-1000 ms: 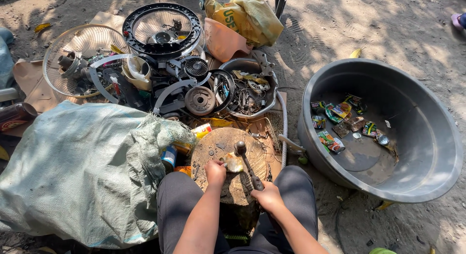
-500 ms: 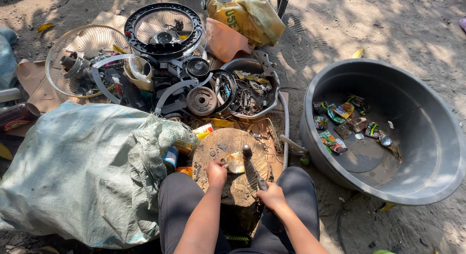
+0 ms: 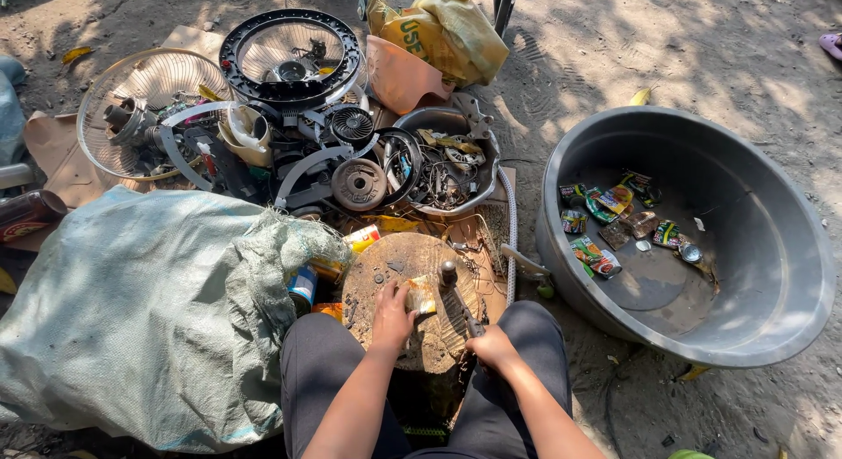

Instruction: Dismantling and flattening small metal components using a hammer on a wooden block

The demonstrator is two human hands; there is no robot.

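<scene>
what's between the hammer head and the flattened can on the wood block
Nothing visible. The left hand pins the flattened can on the wood block. The hammer, held by the right hand, has its head right beside the can's edge, with only bare wood around it.

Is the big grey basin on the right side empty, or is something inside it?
Not empty. The grey basin stands upright, and several flattened cans lie scattered on its bottom; most of its inside is bare.
</scene>
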